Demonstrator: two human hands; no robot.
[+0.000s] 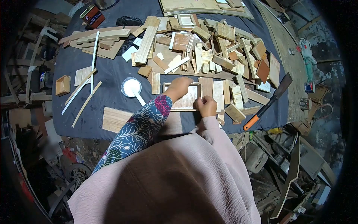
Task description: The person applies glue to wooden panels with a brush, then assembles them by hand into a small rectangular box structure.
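A shallow wooden box [191, 98] with a low rim and a whitish inner face lies near the table's front edge. My left hand [179, 88], below a patterned sleeve, reaches over it with fingers closed at its far rim. My right hand [207, 106] pinches the box's right side near the front corner. Whether a small piece sits under either hand's fingers is hidden. To the left stands a round tub of white paste [131, 87] with a white stick leaning out of it. A flat board [116, 118] lies left of the box, partly behind my left sleeve.
A large heap of wood offcuts [220, 48] covers the back middle and right. A machete [268, 100] with an orange-ended handle lies at the right. Thin strips [86, 104], a small open wooden box [63, 85] and a red tin [92, 16] are on the left.
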